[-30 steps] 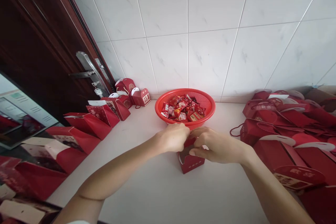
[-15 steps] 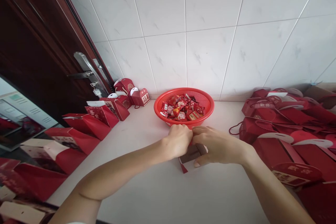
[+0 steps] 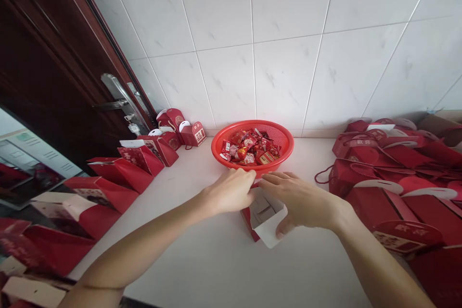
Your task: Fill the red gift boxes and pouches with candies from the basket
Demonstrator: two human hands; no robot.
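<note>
Between my hands a small red paper gift box [image 3: 267, 221] stands on the table, its top open, showing a white inside with folded bottom flaps. A white flap leans out on its near side. My left hand [image 3: 231, 190] is closed at the box's far left edge, its fingertips hidden. Around the right side curves my right hand [image 3: 303, 202], its thumb by the near flap and its fingers over the far edge. Just beyond the hands sits a red plastic basket [image 3: 216, 148] with wrapped candies [image 3: 249, 144] inside.
Opened red boxes [image 3: 111, 173] line the table's left edge. Small closed boxes [image 3: 193, 134] stand by the wall. Many folded red boxes [image 3: 382, 207] are heaped on the right. A dark wooden door [image 3: 54, 57] with a metal handle is at the left.
The box now stands wider open, its white inside and near flap showing where it was narrow and shadowed before. My left hand has shifted slightly left.
</note>
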